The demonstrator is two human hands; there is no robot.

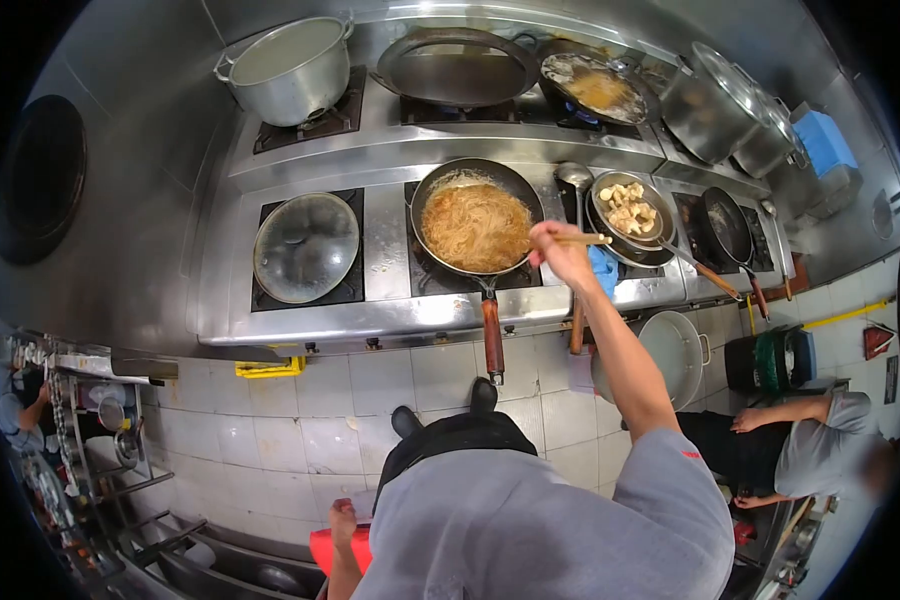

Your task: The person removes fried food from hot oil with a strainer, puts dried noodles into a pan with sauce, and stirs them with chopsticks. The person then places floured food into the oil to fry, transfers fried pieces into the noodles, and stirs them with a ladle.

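My right hand (562, 250) is closed around pale wooden chopsticks (592, 239). It is at the right rim of a frying pan (523, 182) with a wooden handle. Thin light-brown noodles (475, 222) fill much of this pan, in bubbling liquid. The chopsticks' tips are too small to make out. Low at my left side is my left hand (342, 520), fingers curled, beside a red thing (338, 550). What it holds, if anything, I cannot make out. To the right, a strainer (600, 182) with golden pieces of food (630, 208) rests over a pan.
A lidded pan (306, 248) stands left on the stove. Behind are a large pot (290, 60), a dark wok (457, 75) and a wok with foaming oil (602, 90). A ladle (574, 178) lies near the strainer. Another person (820, 440) is at right, a further one (20, 400) at left.
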